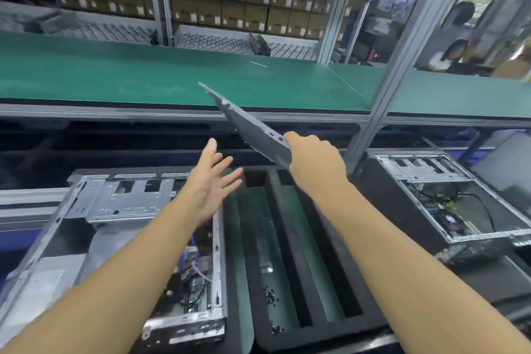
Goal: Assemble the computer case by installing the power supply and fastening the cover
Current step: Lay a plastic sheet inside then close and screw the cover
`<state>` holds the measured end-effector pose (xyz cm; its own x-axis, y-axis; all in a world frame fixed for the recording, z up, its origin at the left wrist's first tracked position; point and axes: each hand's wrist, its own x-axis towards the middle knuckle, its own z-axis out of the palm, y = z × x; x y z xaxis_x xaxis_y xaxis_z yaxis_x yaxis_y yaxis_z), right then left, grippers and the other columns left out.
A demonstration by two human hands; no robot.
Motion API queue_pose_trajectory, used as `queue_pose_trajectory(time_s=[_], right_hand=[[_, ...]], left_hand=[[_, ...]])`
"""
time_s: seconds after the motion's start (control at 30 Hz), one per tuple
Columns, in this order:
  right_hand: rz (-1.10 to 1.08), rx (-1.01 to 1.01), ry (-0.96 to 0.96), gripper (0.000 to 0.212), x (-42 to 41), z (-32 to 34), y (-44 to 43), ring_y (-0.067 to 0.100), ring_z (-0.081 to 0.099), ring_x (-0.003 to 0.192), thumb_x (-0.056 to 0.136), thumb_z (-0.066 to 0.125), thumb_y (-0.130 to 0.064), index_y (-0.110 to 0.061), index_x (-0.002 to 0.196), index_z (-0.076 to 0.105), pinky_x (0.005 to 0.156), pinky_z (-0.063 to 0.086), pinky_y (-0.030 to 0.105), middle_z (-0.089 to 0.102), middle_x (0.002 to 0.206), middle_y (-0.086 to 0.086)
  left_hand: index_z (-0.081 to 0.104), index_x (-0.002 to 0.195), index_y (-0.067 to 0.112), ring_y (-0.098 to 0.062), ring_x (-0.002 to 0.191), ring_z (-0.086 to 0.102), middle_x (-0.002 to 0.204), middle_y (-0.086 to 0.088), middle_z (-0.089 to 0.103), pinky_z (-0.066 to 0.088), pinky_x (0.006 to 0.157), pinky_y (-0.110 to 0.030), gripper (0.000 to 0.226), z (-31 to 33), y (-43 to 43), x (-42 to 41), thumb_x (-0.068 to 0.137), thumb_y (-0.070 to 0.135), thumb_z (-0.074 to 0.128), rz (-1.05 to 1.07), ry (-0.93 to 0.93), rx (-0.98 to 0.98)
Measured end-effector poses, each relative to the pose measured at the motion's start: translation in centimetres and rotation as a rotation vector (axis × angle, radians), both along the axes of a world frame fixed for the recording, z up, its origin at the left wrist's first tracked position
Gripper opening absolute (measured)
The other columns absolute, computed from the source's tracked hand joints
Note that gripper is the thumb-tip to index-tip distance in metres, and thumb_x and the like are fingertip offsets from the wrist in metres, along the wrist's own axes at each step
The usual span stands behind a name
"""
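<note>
Head view: right hand (316, 161) grips the cover (247, 125); carton labels (193, 17) blurred, unreadable

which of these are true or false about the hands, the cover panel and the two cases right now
1. The right hand grips the cover panel by its near end. True.
2. The left hand holds a screwdriver. False: it is open with fingers spread and holds nothing.
3. The cover panel sits flat on the left case. False: the panel is tilted in the air and that case is open.
4. Small dark screws lie in the foam tray between the cases. True.
5. The right case is closed. False: it is open, with wiring showing inside.
</note>
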<state>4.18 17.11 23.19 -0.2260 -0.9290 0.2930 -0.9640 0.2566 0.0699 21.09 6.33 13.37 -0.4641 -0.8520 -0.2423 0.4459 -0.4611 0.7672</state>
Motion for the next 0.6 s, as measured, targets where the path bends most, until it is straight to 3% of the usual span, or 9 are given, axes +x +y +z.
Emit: queue_pose_trajectory(time_s=[0.1,0.17,0.23,0.3,0.4,0.53,0.6], right_hand=[[0.137,-0.049,0.016,0.033,6.0,-1.0,1.0,0.034,0.053,0.062,0.097,0.048,-0.002,-0.017,0.126,0.051,0.054,0.042,0.037,0.055,0.074,0.004],[0.239,-0.058,-0.003,0.046,9.6,-1.9,1.7,0.037,0.065,0.072,0.098,0.045,0.0,-0.02,0.139,0.05,0.061,0.055,0.04,0.072,0.097,0.007],[0.349,-0.083,-0.033,0.057,12.7,-3.0,2.2,0.038,0.07,0.087,0.096,0.045,0.005,-0.019,0.148,0.049,0.069,0.059,0.046,0.073,0.117,0.007],[0.461,-0.158,-0.067,0.058,15.4,-3.7,2.8,0.04,0.072,0.092,0.09,0.048,0.01,-0.012,0.144,0.058,0.066,0.06,0.048,0.074,0.12,0.01],[0.581,-0.327,-0.024,0.056,17.9,-5.3,3.9,0.035,0.076,0.077,0.068,0.066,0.021,-0.001,0.12,0.073,0.048,0.059,0.04,0.078,0.105,0.013],[0.659,-0.315,0.036,0.059,19.5,-8.5,5.0,0.033,0.073,0.069,0.057,0.075,0.025,-0.002,0.109,0.076,0.045,0.056,0.036,0.078,0.099,0.012],[0.648,-0.286,0.052,0.058,19.8,-10.2,6.0,0.03,0.075,0.078,0.057,0.081,0.021,-0.006,0.108,0.077,0.047,0.057,0.035,0.078,0.105,0.009]], left_hand=[[0.024,0.152,0.026,-0.038,0.112,0.065,0.144,-0.01,0.047,0.053,0.095,-0.056,0.088,1.9,0.2,5.0,0.084,0.065,0.064,0.081,0.072,0.088],[0.045,0.131,0.019,-0.037,0.1,0.07,0.125,-0.012,0.059,0.059,0.081,-0.053,0.061,2.8,0.8,8.4,0.089,0.061,0.06,0.186,0.094,0.124],[0.058,0.108,0.013,-0.034,0.087,0.073,0.105,-0.013,0.067,0.06,0.07,-0.048,0.04,3.3,1.8,11.8,0.097,0.051,0.051,0.309,0.156,0.129],[0.067,0.098,0.012,-0.036,0.083,0.072,0.096,-0.016,0.072,0.059,0.07,-0.05,0.035,3.5,3.0,15.1,0.099,0.039,0.045,0.393,0.251,0.095],[0.069,0.096,0.013,-0.033,0.078,0.072,0.087,-0.014,0.074,0.06,0.071,-0.05,0.036,2.9,4.8,19.3,0.1,0.026,0.036,0.424,0.278,0.085],[0.067,0.101,0.017,-0.024,0.064,0.074,0.08,-0.007,0.077,0.06,0.054,-0.041,0.027,0.4,7.7,22.7,0.104,0.015,0.04,0.533,0.248,0.308],[0.068,0.103,0.016,-0.023,0.059,0.073,0.085,-0.008,0.076,0.059,0.053,-0.036,0.029,-1.0,9.3,23.9,0.102,0.009,0.04,0.504,0.28,0.364]])
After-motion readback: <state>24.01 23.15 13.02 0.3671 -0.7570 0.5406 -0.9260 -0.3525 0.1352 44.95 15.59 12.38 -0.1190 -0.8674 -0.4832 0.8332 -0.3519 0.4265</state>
